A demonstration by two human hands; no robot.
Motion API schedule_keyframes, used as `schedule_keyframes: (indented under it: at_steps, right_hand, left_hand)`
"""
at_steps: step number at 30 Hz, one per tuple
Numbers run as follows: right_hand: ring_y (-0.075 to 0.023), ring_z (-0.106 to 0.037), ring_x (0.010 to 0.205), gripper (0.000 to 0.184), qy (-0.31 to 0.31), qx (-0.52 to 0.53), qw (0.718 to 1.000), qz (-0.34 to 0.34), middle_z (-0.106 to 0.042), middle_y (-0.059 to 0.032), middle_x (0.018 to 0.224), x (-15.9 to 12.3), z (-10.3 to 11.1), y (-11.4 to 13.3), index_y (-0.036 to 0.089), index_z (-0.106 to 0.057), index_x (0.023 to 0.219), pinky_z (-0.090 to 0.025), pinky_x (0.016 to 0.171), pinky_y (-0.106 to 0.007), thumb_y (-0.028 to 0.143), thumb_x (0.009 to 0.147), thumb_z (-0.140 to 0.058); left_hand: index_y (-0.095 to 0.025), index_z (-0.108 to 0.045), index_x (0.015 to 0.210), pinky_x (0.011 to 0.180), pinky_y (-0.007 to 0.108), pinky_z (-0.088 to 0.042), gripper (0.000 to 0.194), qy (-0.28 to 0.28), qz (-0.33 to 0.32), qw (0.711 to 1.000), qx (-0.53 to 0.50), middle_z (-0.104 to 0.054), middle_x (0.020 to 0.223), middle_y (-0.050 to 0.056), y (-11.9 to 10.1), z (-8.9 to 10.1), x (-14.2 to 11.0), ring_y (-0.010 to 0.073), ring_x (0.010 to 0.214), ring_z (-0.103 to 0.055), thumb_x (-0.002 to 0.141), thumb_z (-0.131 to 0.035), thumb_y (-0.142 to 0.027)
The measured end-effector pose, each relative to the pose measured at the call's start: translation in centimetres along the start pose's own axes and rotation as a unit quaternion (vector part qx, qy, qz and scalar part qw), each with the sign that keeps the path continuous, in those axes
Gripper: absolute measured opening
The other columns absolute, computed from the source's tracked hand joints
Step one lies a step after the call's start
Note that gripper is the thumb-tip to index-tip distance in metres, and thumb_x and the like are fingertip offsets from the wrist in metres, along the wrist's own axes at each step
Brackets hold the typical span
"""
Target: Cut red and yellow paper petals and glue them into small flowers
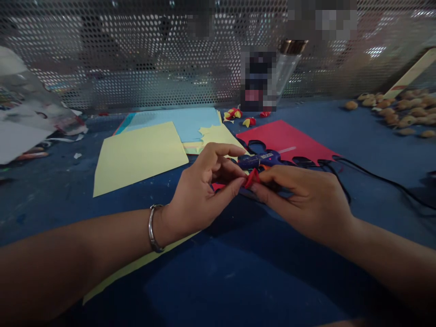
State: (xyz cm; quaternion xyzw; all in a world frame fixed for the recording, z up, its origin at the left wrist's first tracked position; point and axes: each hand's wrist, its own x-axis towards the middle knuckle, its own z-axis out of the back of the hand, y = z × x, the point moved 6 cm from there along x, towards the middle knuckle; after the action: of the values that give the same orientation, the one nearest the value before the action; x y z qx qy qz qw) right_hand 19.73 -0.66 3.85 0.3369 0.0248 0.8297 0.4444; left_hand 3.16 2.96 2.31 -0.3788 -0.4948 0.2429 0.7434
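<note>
Between both hands a small folded piece of red paper (252, 178) is held above the blue table. My left hand (211, 186), with a silver bangle on its wrist, pinches the left edge of it between thumb and finger. From the other side my right hand (303, 193) grips the same red piece with thumb and forefinger. Just behind the fingers lies a dark blue glue gun (260, 159), partly hidden by the hands. A red paper sheet (282, 138) with scalloped cut-outs lies beyond it.
Yellow paper (141, 156) and light blue paper (190, 119) lie at the back left. Small red and yellow paper pieces (250, 121) sit near the perforated metal panel (136, 59). A black cable (384, 177) runs right. Walnut-like brown shells (408, 111) are piled at far right.
</note>
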Motion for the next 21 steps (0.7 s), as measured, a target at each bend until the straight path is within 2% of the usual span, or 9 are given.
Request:
schedule_keyframes:
  at_steps: [7,12,17,21]
  right_hand:
    - [-0.0127,-0.063,0.062,0.017,0.021,0.035,0.999,-0.017,-0.068,0.0014,0.073,0.1,-0.2,-0.1,0.022,-0.066,0.087,-0.045,0.061,-0.027,0.027,0.103,-0.062]
    - [-0.0133,-0.058,0.059,0.024,0.045,0.059,0.996,-0.047,-0.065,0.0007,0.071,0.2,-0.3,-0.1,0.023,-0.067,0.087,-0.044,0.058,-0.028,0.040,0.103,-0.063]
    - [-0.0127,-0.059,0.059,0.020,0.052,0.053,0.995,-0.069,-0.068,0.0002,0.072,0.2,-0.7,-0.5,0.021,-0.069,0.086,-0.043,0.059,-0.029,0.030,0.103,-0.060]
    - [-0.0133,-0.064,0.058,0.028,0.073,0.103,0.986,-0.112,-0.071,0.0000,0.068,0.2,-1.0,-1.4,0.021,-0.068,0.081,-0.046,0.058,-0.028,0.035,0.103,-0.059]
  left_hand:
    - [-0.022,-0.054,0.121,0.079,0.025,-0.063,0.044,-0.004,0.070,0.995,-0.069,-0.073,0.091,0.000,1.1,-0.1,0.3,0.0124,0.084,-0.074,0.085,-0.077,-0.011]
    - [-0.023,-0.054,0.117,0.077,0.026,-0.063,0.046,-0.022,0.078,0.996,-0.043,-0.071,0.087,-0.002,0.9,-0.1,0.4,0.0117,0.077,-0.072,0.080,-0.075,-0.008]
    - [-0.021,-0.054,0.117,0.071,0.025,-0.061,0.046,-0.015,0.097,0.994,-0.051,-0.069,0.085,-0.002,1.2,-0.2,0.2,0.0111,0.074,-0.069,0.078,-0.075,-0.008]
    - [-0.020,-0.055,0.116,0.068,0.023,-0.058,0.042,-0.008,0.116,0.992,-0.053,-0.065,0.084,-0.002,2.0,0.0,0.3,0.0108,0.075,-0.066,0.080,-0.074,-0.010]
